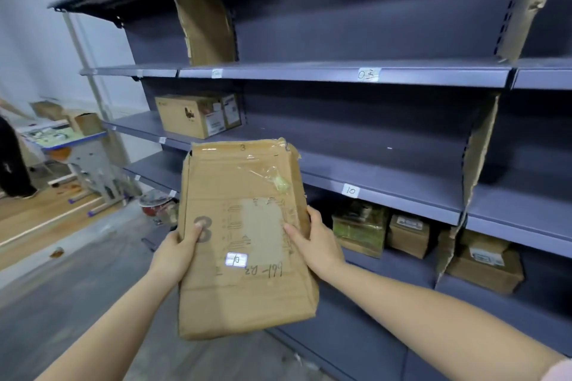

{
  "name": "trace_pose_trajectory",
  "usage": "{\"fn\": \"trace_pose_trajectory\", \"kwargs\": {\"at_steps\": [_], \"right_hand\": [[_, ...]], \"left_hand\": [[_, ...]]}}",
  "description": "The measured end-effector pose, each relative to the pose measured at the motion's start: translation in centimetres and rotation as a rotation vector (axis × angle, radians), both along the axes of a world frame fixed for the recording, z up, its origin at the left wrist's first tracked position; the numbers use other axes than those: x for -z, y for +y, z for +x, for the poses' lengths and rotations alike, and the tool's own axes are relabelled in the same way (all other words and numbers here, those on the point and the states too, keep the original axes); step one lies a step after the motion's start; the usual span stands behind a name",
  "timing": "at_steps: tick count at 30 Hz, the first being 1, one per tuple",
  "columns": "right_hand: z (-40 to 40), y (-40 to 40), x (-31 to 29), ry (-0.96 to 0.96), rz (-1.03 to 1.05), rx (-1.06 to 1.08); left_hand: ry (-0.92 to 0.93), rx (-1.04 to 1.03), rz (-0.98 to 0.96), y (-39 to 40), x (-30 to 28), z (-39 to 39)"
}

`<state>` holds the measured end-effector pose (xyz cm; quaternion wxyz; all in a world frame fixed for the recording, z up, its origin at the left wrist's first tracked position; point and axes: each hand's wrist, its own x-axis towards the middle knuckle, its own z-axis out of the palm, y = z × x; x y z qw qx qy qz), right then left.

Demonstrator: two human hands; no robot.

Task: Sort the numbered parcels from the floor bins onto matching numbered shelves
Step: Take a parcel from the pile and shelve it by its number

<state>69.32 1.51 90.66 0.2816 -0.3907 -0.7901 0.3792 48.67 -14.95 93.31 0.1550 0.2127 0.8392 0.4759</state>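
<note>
Cardboard parcel (244, 238), tagged 10, is held upright before the shelves, left hand (178, 249) and right hand (318, 241) gripping its side edges. The shelf (402, 182) labelled 10 lies just right; sliding it in flat, label outward, should suit best.

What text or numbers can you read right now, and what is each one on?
"10": white sticker on the flat cardboard parcel, gripped by the left hand and right hand.
"3": printed large, and handwritten small at the top, on the same parcel.
Handwriting beneath the sticker: upside down, unclear.
"10": shelf-edge tag.
"03": upper shelf-edge tag, second digit uncertain.
Labels on shelved boxes: too small.
</note>
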Motion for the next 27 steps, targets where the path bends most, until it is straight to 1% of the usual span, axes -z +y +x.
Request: {"fn": "trace_pose_trajectory", "kwargs": {"at_steps": [4, 7, 12, 16, 18, 21, 27], "right_hand": [[-1.7, 1.8, -0.5, -0.014, -0.009, 0.129], [-2.3, 3.0, -1.5, 0.020, -0.050, 0.241], [-0.9, 5.1, -2.7, 0.046, -0.136, 0.397], [2.1, 7.0, -4.0, 0.103, -0.229, 0.519], [3.7, 8.6, -4.6, 0.089, -0.225, 0.573], [5.9, 11.5, -5.5, 0.042, -0.178, 0.651], [9.8, 18.4, -7.7, -0.090, -0.172, 0.751]], "left_hand": [[-0.049, 0.132, 0.023, 4.4, -0.4, -3.3], [-0.089, 0.235, 0.018, 7.8, -1.5, -5.4], [-0.116, 0.444, 0.013, 14.2, -2.2, -6.3], [-0.162, 0.548, 0.008, 19.5, -2.4, -4.1], [-0.167, 0.600, 0.024, 22.2, -2.7, -2.5], [-0.165, 0.682, 0.073, 26.3, -2.7, 0.0], [-0.156, 0.784, 0.070, 33.9, -4.0, 4.7]]}}
